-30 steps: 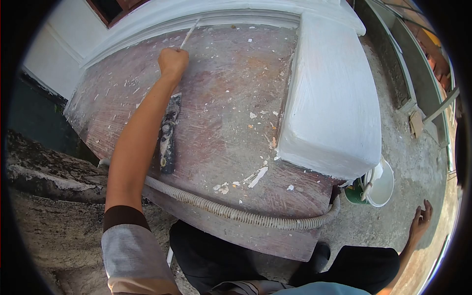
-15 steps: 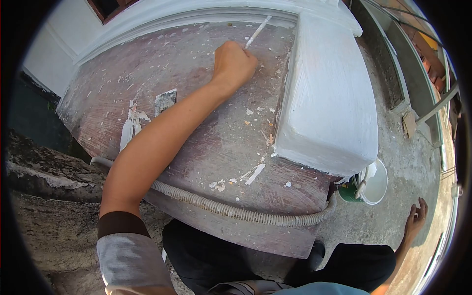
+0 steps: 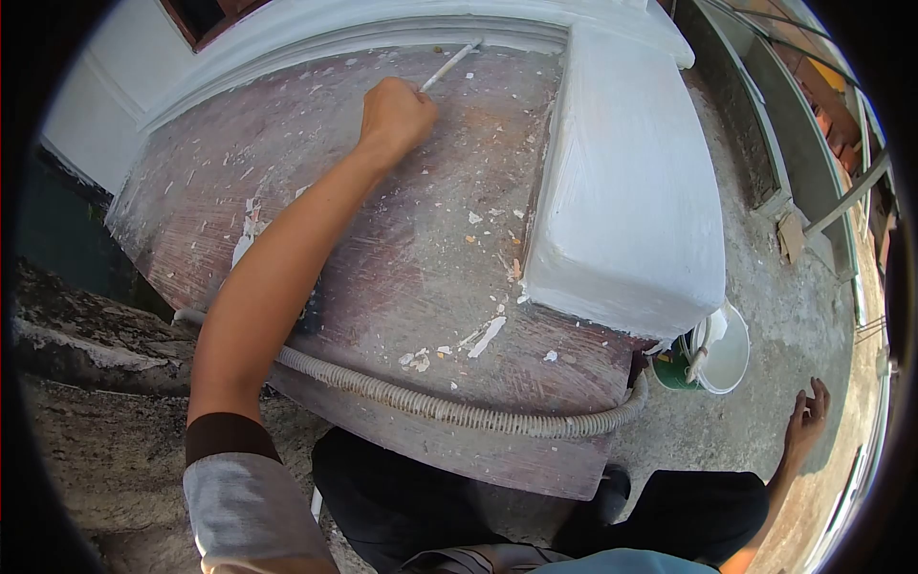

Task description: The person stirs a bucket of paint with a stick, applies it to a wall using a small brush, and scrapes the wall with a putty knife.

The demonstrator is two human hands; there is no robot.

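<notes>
My left hand [image 3: 397, 117] is closed round the handle of a thin paintbrush [image 3: 449, 67]. The brush tip meets the base of the white moulding [image 3: 382, 45] at the back edge of the speckled reddish-grey ledge [image 3: 411, 239]. My left forearm crosses above the ledge and hides part of it. At the far right, away from the ledge, hangs my right hand [image 3: 808, 421], its fingers apart and slightly bent, holding nothing.
A white-painted block [image 3: 626, 191] rises at the ledge's right side. Past it, a white bucket [image 3: 729, 354] stands on the concrete floor. A ribbed hose [image 3: 440, 409] runs along the ledge's front. Paint flakes [image 3: 488, 337] lie scattered on the ledge.
My left hand has moved left along the back of the ledge with the brush. The forearm now covers the grey scrap that showed beside it. My right hand has barely moved.
</notes>
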